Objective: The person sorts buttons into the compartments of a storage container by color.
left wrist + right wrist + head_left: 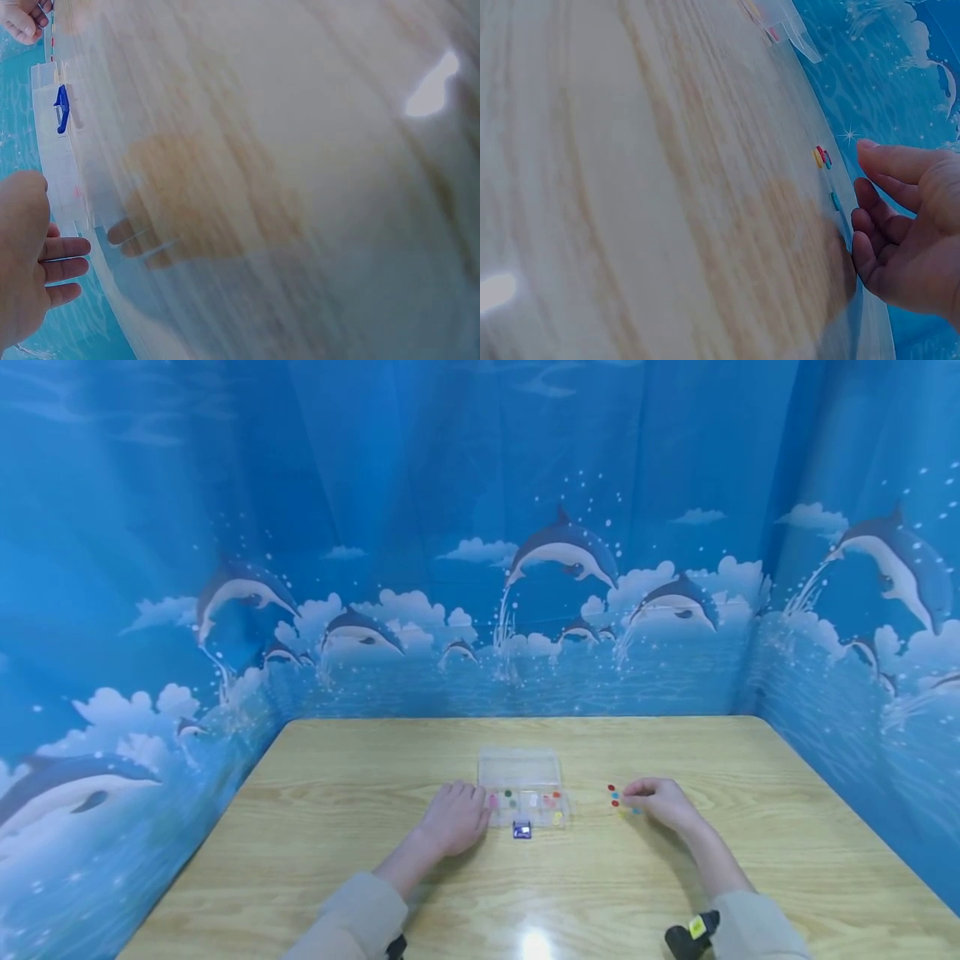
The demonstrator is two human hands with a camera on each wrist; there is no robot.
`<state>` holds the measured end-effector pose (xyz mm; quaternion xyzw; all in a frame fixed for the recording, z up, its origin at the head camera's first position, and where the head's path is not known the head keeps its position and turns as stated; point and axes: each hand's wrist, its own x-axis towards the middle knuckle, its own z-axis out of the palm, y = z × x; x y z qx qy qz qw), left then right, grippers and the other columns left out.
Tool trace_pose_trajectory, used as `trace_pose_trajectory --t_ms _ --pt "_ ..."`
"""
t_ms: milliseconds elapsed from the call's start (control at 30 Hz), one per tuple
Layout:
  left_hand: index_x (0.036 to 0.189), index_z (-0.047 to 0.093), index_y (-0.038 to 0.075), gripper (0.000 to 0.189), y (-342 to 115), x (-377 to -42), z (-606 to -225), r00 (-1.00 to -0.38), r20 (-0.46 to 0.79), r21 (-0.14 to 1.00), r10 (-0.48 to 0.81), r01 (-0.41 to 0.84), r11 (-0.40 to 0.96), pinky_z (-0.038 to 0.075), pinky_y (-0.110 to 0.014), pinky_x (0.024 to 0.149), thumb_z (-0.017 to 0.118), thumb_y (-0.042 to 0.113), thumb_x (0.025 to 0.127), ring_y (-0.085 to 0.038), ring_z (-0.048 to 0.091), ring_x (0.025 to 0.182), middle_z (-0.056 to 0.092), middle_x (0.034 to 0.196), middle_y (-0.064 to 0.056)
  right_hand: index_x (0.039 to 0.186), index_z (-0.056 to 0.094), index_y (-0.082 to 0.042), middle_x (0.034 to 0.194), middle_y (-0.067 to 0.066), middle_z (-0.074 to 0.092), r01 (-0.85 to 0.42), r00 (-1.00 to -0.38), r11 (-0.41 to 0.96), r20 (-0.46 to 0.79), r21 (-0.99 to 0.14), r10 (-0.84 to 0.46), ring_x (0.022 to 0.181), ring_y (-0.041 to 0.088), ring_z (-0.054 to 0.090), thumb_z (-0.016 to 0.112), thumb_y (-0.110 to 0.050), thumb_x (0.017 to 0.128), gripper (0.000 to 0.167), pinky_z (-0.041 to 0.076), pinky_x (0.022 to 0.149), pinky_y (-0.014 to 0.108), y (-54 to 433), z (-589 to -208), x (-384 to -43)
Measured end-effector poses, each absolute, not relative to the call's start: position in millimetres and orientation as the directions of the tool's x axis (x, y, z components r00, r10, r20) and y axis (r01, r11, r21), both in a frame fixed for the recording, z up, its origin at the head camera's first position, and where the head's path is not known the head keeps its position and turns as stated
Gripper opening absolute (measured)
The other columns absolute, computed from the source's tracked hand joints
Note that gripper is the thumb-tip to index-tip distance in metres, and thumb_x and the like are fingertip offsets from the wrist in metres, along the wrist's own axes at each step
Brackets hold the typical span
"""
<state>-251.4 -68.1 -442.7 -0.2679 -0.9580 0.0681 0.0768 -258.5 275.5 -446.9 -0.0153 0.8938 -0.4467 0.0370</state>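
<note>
A clear plastic box [519, 766] stands on the table with its lid raised at the back. Small coloured discs [557, 794] lie in its compartments, and a blue latch [522, 830] shows at the front. My left hand [456, 818] rests against the box's left side; in the left wrist view the left hand [30, 255] has several fingers extended. Right of the box, a few red, blue and yellow discs [615, 803] lie on the table. Over them reaches my right hand [663, 802]. In the right wrist view, the right hand [911, 217] has its lower fingers loosely bent, with nothing visible between the fingertips.
The wood-grain table [337, 777] ends at a blue curtain [420, 527] printed with dolphins, which stands behind it and at both sides. A bright light reflection lies near the front of the tabletop. Dark wrist straps [688, 938] sit by the sleeves.
</note>
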Motion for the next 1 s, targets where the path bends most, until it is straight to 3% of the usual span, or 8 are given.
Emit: trace_pose_trajectory --t_ms 267,733,1000 --pt "0.108 0.053 0.006 0.035 -67.8 -251.7 -440.3 -0.847 0.112 -0.163 0.52 0.501 0.85 0.044 -0.037 0.088 0.036 0.034 0.099 -0.024 0.054 0.097 0.057 0.097 -0.009 0.098 0.064 0.004 0.094 0.009 0.063 -0.029 -0.993 0.626 -0.052 -0.779 -0.111 0.09 0.023 0.055 0.07 -0.013 0.081 0.025 0.045 0.078 0.038 274.2 -447.2 -256.3" --pt "0.108 0.054 0.005 0.034 -68.7 -249.7 -440.8 -0.837 0.129 -0.166 0.531 0.51 0.844 0.044 -0.038 0.089 0.036 0.033 0.099 -0.024 0.055 0.097 0.058 0.098 -0.009 0.086 0.063 0.005 0.083 0.007 0.062 -0.151 -0.981 0.634 0.036 -0.759 -0.191 0.077 0.017 0.054 0.07 -0.002 0.077 0.014 0.045 0.071 0.033 270.4 -454.0 -255.6" --pt "0.109 0.053 0.005 0.033 -69.4 -247.4 -440.9 -0.833 0.125 -0.166 0.539 0.518 0.839 0.044 -0.037 0.089 0.037 0.033 0.099 -0.023 0.054 0.096 0.057 0.098 -0.009 0.082 0.062 0.003 0.079 0.005 0.06 -0.141 -0.982 0.659 0.021 -0.739 -0.187 0.075 0.017 0.052 0.067 0.0 0.077 0.008 0.043 0.069 0.032 269.6 -456.7 -257.1"
